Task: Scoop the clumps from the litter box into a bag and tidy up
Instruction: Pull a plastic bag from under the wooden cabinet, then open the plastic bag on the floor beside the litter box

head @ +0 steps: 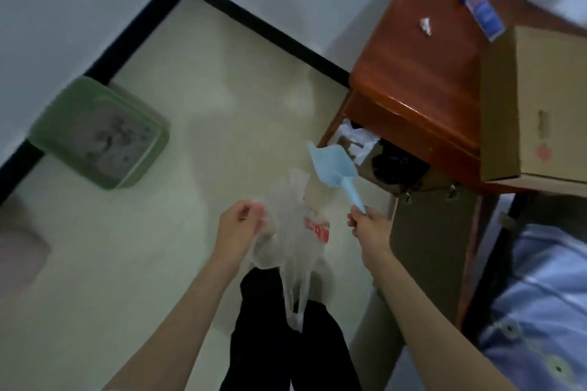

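**Greens, Blues and Red-Brown Across a Pale Floor**

The litter box (98, 133) was soft green, its litter grey with darker specks. The scoop (333, 168) was pale blue. The bag (295, 247) was translucent white with red printing on one side. The floor (206, 105) was cream, edged by a black skirting strip (127, 38). The cabinet (422, 73) was glossy red-brown; on it lay a blue packet (481, 9) with white lettering. The cardboard box (540, 105) was tan with a small red mark. The bedding (540, 311) was light blue, dotted with a dark-centred pattern.
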A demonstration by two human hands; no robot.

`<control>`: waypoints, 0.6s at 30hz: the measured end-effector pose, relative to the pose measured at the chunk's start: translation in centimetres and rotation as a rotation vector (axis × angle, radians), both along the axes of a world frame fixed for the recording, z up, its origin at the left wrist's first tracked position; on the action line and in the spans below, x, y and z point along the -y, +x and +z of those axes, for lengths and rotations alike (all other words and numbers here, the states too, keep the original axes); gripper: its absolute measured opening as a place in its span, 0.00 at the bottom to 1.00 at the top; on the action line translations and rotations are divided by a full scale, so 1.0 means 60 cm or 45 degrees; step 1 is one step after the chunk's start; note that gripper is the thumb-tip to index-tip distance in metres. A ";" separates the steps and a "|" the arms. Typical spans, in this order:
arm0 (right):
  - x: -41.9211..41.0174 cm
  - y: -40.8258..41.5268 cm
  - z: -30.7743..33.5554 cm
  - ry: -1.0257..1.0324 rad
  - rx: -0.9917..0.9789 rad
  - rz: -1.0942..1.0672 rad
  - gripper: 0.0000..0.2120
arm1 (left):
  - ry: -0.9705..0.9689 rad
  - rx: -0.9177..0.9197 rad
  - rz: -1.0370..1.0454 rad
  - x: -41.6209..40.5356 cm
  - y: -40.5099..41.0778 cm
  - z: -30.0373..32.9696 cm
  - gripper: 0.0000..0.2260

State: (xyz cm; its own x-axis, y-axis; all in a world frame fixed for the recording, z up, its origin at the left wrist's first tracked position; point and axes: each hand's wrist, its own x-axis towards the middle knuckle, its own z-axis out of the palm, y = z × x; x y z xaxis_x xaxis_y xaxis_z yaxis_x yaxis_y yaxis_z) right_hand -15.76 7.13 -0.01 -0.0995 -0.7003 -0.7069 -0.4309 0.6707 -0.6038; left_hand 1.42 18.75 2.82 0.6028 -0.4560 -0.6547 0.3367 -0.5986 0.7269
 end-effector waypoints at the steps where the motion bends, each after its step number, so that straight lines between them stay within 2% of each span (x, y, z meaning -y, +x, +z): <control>1: -0.010 0.018 0.035 0.008 0.028 0.038 0.05 | 0.004 0.008 0.052 -0.022 0.013 0.035 0.06; 8: -0.054 0.145 0.246 0.049 0.352 0.307 0.02 | -0.009 0.092 0.348 -0.206 0.089 0.219 0.06; 10: -0.079 0.180 0.291 0.073 0.429 0.355 0.04 | -0.032 0.118 0.475 -0.270 0.103 0.262 0.06; 15: -0.148 0.297 0.351 0.290 0.617 0.402 0.06 | -0.106 0.148 0.776 -0.405 0.151 0.325 0.05; 18: -0.201 0.379 0.361 0.371 0.646 0.475 0.08 | -0.129 0.145 0.883 -0.463 0.197 0.331 0.05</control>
State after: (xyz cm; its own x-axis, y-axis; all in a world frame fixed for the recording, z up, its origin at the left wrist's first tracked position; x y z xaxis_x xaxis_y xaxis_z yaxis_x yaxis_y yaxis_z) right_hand 6.99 19.18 21.66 0.5037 -0.3980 -0.7667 -0.3762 0.6979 -0.6095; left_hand 13.21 46.55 22.70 0.8385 0.0025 -0.5449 0.5341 -0.2016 0.8210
